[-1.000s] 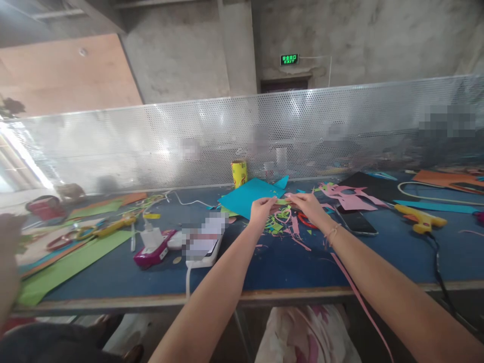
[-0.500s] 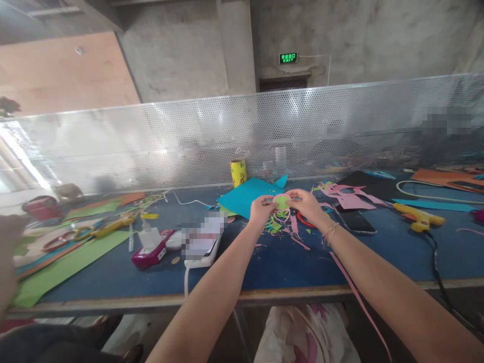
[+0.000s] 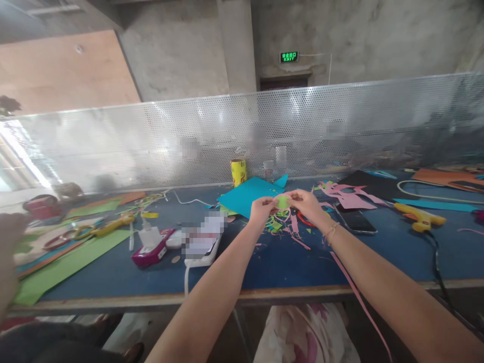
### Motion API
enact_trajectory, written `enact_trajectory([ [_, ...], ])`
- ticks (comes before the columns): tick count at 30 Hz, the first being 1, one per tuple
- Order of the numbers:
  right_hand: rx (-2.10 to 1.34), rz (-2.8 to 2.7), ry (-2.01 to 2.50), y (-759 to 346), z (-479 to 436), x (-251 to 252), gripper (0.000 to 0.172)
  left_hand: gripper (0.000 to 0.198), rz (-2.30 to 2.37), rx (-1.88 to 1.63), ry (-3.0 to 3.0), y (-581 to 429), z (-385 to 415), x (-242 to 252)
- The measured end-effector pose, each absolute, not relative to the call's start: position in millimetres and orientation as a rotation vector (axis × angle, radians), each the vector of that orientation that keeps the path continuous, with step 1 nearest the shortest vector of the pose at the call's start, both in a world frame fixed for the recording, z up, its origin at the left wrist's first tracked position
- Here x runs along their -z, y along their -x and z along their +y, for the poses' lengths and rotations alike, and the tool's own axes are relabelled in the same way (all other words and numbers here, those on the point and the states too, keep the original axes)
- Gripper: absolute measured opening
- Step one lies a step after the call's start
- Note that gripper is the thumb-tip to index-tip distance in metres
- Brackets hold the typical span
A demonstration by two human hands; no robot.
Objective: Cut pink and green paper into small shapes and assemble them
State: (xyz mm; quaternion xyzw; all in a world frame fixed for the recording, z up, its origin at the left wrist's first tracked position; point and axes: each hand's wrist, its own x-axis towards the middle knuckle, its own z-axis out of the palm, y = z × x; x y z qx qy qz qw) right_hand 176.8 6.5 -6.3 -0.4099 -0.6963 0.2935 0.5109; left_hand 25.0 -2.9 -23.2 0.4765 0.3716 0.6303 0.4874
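Observation:
A small round piece of green and pink paper [image 3: 282, 202] is held up between both hands over the table. My left hand [image 3: 262, 207] pinches its left edge, fingers closed. On the right edge, the fingers of my right hand [image 3: 305, 203] are closed too. Green and pink paper scraps [image 3: 278, 223] lie beneath the hands. Behind my left hand lies a blue sheet [image 3: 245, 194]. Red-handled scissors [image 3: 303, 219] are partly hidden by my right hand.
A phone [image 3: 357, 220] and a yellow glue gun [image 3: 419, 217] lie to the right. To the left are a white power strip [image 3: 204, 259], a purple socket [image 3: 151, 253] and green paper [image 3: 75, 262]. A yellow roll [image 3: 238, 172] stands behind. Another person's arm shows at the far left.

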Motion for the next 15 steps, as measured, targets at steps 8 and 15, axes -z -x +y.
enact_trajectory([
  [8, -0.678, -1.671, 0.993, -177.7, 7.8, 7.2, 0.016, 0.025, 0.942, -1.526, -1.168, -24.9, -1.6, 23.1],
  [15, -0.780, -1.660, 0.960, -178.6, 9.9, 8.3, 0.019, 0.028, 0.932, -1.495, -1.183, -24.0, -2.3, 22.7],
])
